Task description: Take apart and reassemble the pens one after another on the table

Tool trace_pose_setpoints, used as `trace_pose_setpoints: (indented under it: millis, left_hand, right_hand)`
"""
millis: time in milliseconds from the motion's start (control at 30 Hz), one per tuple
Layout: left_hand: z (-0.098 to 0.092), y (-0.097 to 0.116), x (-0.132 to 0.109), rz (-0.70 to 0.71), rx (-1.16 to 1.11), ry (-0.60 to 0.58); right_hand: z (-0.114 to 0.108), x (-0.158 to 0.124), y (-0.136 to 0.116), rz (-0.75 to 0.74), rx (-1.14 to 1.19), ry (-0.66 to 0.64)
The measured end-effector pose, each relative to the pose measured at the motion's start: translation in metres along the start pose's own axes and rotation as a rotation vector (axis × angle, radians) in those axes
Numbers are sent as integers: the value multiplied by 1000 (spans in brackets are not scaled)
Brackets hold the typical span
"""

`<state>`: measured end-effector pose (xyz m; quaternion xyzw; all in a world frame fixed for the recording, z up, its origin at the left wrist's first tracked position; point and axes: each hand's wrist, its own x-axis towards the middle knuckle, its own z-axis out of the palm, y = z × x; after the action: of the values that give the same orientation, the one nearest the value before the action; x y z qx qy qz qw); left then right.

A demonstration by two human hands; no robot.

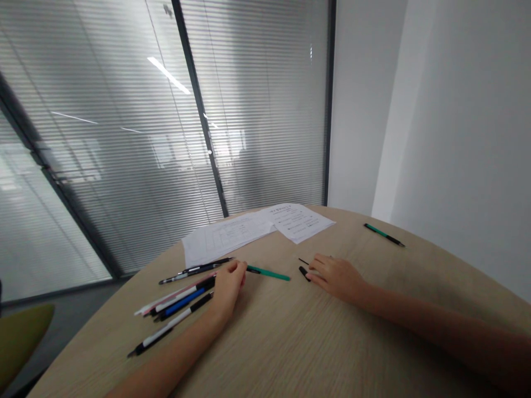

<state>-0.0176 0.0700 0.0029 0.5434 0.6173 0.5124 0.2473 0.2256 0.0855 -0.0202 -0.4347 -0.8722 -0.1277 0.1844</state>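
Note:
My left hand [229, 283] is closed, its fingertips pinched at the black end of a green pen [269, 273] that points right along the table. Beneath and beside that hand lie several pens, among them a blue pen [185, 303] and a white-and-black pen [166, 332]; the hand hides their right ends. My right hand [337, 278] has its fingers curled in, with thumb and fingertips at a short black pen part [304, 273]. A thin black stick [303, 260] pokes out just above it, by the fingertips.
Two printed paper sheets [232, 235] lie at the table's far edge. Another green pen [384, 235] rests at the right, near the rounded rim of the wooden table [290, 342]. Behind stand glass panels with blinds [269, 110] and a white wall. A yellow-green chair [25, 337] is at the left.

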Motion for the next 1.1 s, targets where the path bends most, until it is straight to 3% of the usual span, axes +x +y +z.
trace_pose_setpoints:
  millis: [200, 533, 867, 1100]
  left_hand:
    - [-5, 5, 7, 20, 48, -21]
    - [-17, 31, 10, 118, 103, -75]
    - [-24, 64, -3, 244, 180, -96]
    - [-24, 71, -6, 236, 182, -99]
  right_hand:
    - [0, 1, 3, -13, 8, 11]
    - [-4, 2, 1, -30, -40, 18]
    - [-3, 1, 3, -7, 20, 38]
    - [-3, 1, 3, -6, 11, 30]
